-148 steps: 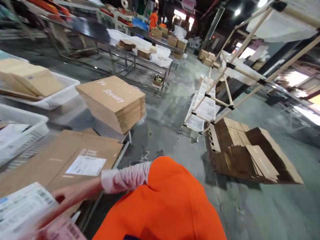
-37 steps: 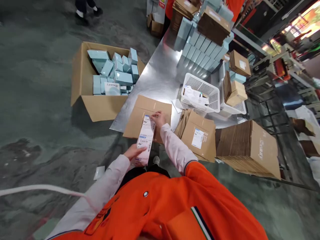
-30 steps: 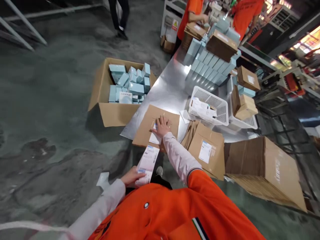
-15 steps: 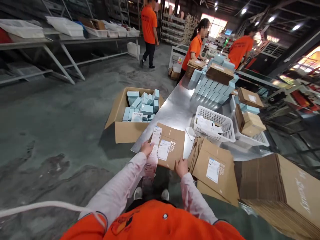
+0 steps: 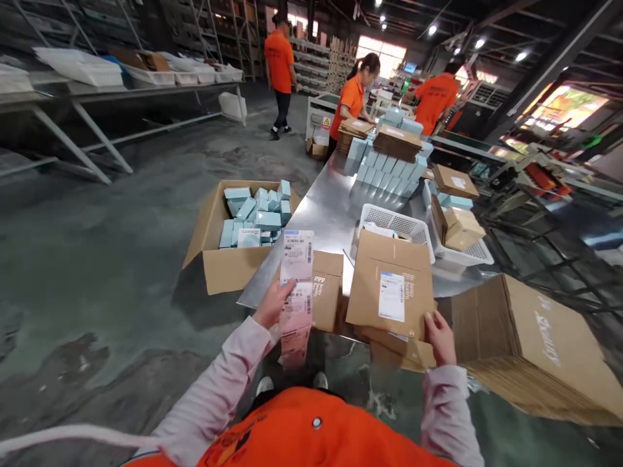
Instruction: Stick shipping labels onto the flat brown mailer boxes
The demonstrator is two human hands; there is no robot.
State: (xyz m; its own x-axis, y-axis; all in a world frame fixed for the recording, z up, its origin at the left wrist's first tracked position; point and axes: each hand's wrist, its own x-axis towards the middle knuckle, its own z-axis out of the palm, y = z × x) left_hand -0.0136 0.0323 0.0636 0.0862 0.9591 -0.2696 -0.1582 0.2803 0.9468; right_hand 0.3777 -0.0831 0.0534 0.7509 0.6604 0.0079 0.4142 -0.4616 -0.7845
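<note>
My left hand (image 5: 274,303) is closed on a long strip of printed shipping labels (image 5: 296,285) that hangs down in front of the metal table (image 5: 331,211). A flat cardboard box with a white label (image 5: 389,285) is raised above a pile of similar flat boxes (image 5: 403,353), and my right hand (image 5: 439,337) grips its lower right corner. Another flat cardboard box (image 5: 327,288) lies on the table between my hands.
An open carton of pale blue boxes (image 5: 243,227) stands on the floor at the left. White baskets (image 5: 396,227), rows of blue boxes (image 5: 389,172) and a thick stack of flat cartons (image 5: 530,350) crowd the table. Three people in orange (image 5: 350,104) work at its far end.
My right hand left the box it had labelled and now lifts a labelled flat box from the pile on the right. The left hand raised the label strip. The view tilted up.
</note>
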